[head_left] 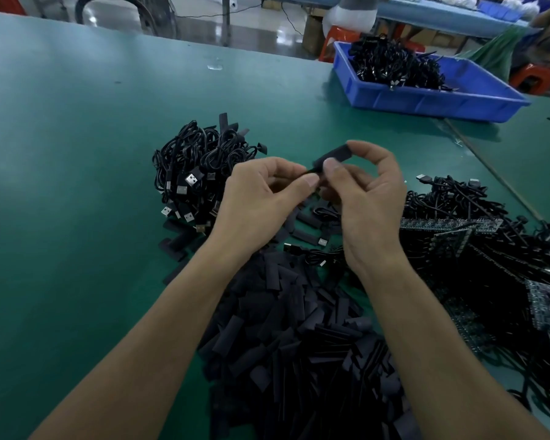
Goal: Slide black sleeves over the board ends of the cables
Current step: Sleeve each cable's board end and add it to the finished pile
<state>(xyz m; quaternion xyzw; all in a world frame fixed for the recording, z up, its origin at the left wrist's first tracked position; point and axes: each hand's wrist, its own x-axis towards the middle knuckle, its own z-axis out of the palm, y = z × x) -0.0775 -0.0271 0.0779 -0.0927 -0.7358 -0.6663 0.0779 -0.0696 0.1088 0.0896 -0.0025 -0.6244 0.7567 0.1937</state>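
Above the green table my right hand (pixel 367 192) pinches a flat black sleeve (pixel 334 156) between thumb and forefinger. My left hand (pixel 261 198) pinches the near end of the same piece, its thumb tip touching the right thumb. What sits inside the sleeve is hidden. A heap of loose black sleeves (pixel 299 338) lies under my forearms. To the right lies a pile of cables with circuit boards (pixel 477 246). A bundle of black USB cables (pixel 200 166) with sleeves on them lies left of my hands.
A blue plastic bin (pixel 432 96) with black cables stands at the back right of the green table (pixel 61 154). Beyond the table's far edge are orange stools, cardboard boxes and another bench. A few single cables and sleeves (pixel 308 236) lie between my wrists.
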